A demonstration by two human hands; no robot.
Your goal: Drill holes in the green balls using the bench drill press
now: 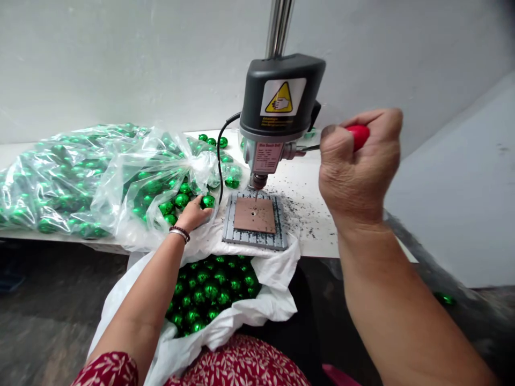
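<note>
My left hand (193, 214) has its thumb and fingers round a shiny green ball (207, 201) at the mouth of a clear plastic bag (116, 171) full of such balls. My right hand (360, 166) is closed round the red knob (359, 137) on the lever of a small bench drill (281, 102). Under the drill's chuck, the thin bit points down at a brown square board (255, 215) with a hole in it. That board lies on a grooved grey base plate (231, 236), and no ball is on it.
Dark shavings (309, 209) are scattered over the white table (317, 244), mostly right of the base. In front of the table edge, a white sack (277, 300) holds many green balls. A black cable (219, 155) curves down left of the drill. One ball (444, 298) lies at lower right.
</note>
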